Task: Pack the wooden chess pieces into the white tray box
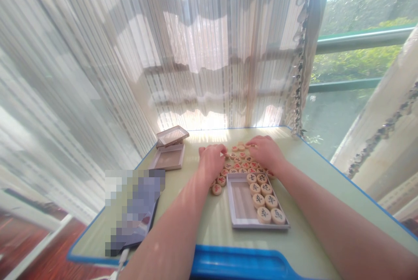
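Note:
Wooden Chinese chess pieces (244, 165) with red and black characters lie crowded between my hands, behind a shallow box (241, 223). Two columns of black-lettered pieces (258, 200) fill the box's right side; its left side shows bare bottom. My left hand (214, 158) is at the left edge of the loose pieces, fingers bent and apart, the tips touching a piece there. Across from it, my right hand (266, 151) rests palm down at the far right of the group. Its fingers are stretched toward the rear pieces, and its palm hides some of them.
At the back left are an open box part (168, 157) and a stacked box (173, 135). A phone or tablet (140, 210), partly pixelated, has a cable (122, 258) at the front left. A blue tray (238, 262) lines the near table edge; curtains (209, 53) hang behind.

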`<state>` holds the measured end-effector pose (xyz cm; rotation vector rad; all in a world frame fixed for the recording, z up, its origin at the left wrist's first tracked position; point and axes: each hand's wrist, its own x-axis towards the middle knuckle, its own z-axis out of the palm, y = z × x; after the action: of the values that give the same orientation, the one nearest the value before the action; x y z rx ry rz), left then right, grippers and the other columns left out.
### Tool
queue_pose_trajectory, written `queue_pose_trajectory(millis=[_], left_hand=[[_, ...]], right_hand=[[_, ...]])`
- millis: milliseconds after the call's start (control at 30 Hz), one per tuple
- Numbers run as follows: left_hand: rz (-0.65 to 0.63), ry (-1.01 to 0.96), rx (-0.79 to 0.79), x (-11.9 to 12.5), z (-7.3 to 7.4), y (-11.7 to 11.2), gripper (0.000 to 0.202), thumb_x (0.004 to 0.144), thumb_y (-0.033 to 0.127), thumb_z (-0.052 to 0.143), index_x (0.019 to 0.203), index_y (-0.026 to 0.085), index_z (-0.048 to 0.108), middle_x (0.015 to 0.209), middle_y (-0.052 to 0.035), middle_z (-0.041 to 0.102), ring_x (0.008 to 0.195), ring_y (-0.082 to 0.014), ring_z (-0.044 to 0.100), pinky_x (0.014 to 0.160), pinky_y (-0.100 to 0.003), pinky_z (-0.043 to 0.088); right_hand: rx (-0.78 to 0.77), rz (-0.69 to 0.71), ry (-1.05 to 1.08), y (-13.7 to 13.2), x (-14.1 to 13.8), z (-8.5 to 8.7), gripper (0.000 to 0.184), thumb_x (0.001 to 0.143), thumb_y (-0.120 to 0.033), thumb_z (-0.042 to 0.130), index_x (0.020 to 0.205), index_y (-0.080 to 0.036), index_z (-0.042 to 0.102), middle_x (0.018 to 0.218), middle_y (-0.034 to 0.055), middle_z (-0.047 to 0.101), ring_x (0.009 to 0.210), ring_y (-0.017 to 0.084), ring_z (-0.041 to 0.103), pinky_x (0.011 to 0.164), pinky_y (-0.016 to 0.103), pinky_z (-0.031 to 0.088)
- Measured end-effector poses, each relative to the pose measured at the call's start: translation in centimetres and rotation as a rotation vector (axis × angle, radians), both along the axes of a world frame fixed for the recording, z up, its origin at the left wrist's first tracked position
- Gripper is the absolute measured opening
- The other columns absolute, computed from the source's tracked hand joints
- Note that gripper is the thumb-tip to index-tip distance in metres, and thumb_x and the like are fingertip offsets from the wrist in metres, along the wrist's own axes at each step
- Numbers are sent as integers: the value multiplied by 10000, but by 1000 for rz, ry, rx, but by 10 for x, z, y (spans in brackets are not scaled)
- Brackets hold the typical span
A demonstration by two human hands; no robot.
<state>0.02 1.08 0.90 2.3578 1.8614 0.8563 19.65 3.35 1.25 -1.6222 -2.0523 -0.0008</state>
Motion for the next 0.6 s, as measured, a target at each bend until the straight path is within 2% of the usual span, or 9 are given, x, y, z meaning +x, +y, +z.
queue_pose_trajectory(millis=[133,233,333,433,500,600], left_hand=[[-28,63,2,-1,2,-2,299,759,109,468,772,273,718,930,14,710,962,-211,588,906,-398,328],[-29,72,16,-2,3,-3,340,779,103,432,739,268,727,930,11,710,960,-204,591,918,-396,335],[25,48,40,-3,3,-3,385,813,92,393,953,261,709,1083,-15,685,1051,-207,569,950,-397,334],[4,94,-18,-5,2,0,377,902,231,349,1174,271,607,1289,-46,581,1221,-251,469,1009,-461,288],[-46,151,-97,-6,1,1,382,936,317,288,1093,283,634,1248,-42,607,1232,-269,458,1019,-505,264],[-55,190,-128,-5,2,-1,429,943,359,263,840,244,664,1029,-45,683,1099,-249,544,1012,-492,278]], right_hand=[[-115,27,-78,7,8,-4,401,897,-351,379,1175,-236,643,1280,49,596,1202,271,471,1022,430,339],[-169,52,-104,7,7,-4,371,896,-366,390,1103,-253,677,1239,49,624,1163,272,504,998,431,360],[-119,47,-110,2,2,0,366,892,-354,391,1065,-227,688,1196,67,643,1136,271,513,976,415,376],[-136,61,-104,-1,-1,3,388,898,-335,373,1141,-219,652,1289,59,587,1181,258,490,1000,392,358],[-162,65,-114,-1,-2,3,373,892,-328,384,1111,-222,667,1238,57,622,1141,251,522,978,376,377],[-145,64,-124,1,1,1,323,864,-312,435,1020,-214,700,1112,63,679,1045,238,570,916,345,415]])
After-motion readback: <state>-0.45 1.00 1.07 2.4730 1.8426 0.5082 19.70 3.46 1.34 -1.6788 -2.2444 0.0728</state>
